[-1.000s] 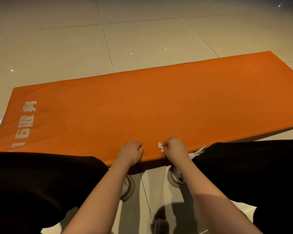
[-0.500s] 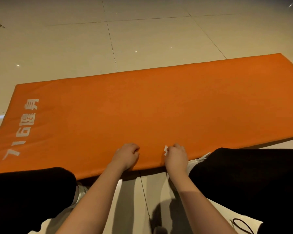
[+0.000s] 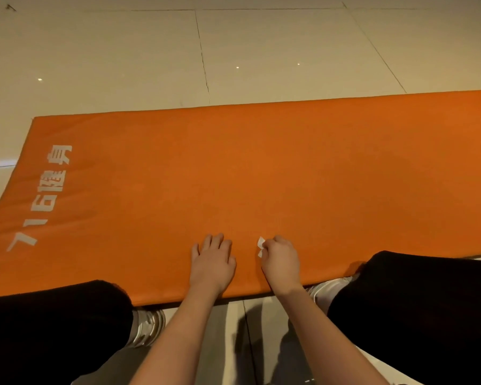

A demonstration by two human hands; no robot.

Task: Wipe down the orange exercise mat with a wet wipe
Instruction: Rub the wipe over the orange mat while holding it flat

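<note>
The orange exercise mat (image 3: 275, 168) lies flat on the tiled floor, with white lettering near its left end. My left hand (image 3: 213, 262) rests palm down on the mat near its front edge, fingers spread and fairly straight. My right hand (image 3: 281, 262) sits just to its right, fingers curled round a small white wet wipe (image 3: 260, 245). Only a scrap of the wipe shows at the fingertips; the rest is hidden in the hand.
My two knees in black trousers (image 3: 53, 329) flank my arms at the mat's front edge, with grey shoes (image 3: 147, 326) under them. Pale glossy floor tiles (image 3: 150, 56) stretch beyond the mat's far edge.
Both hands have slid forward from the mat's front edge onto its surface. My left hand went from curled to flat. The view has shifted so the mat sits higher and further right.
</note>
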